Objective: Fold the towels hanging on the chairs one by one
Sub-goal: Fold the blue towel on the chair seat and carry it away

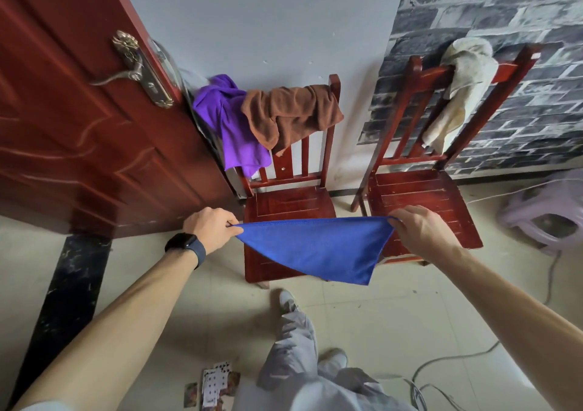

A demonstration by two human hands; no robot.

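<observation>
I hold a blue towel stretched flat in the air in front of two red wooden chairs. My left hand pinches its left corner and my right hand pinches its right corner. A free corner hangs down at the lower right. On the back of the left chair hang a purple towel and a brown towel. A cream towel is draped over the back of the right chair.
A dark red door stands open on the left, close to the left chair. A pale plastic stool sits at the right. Cables trail over the tiled floor, and playing cards lie by my feet.
</observation>
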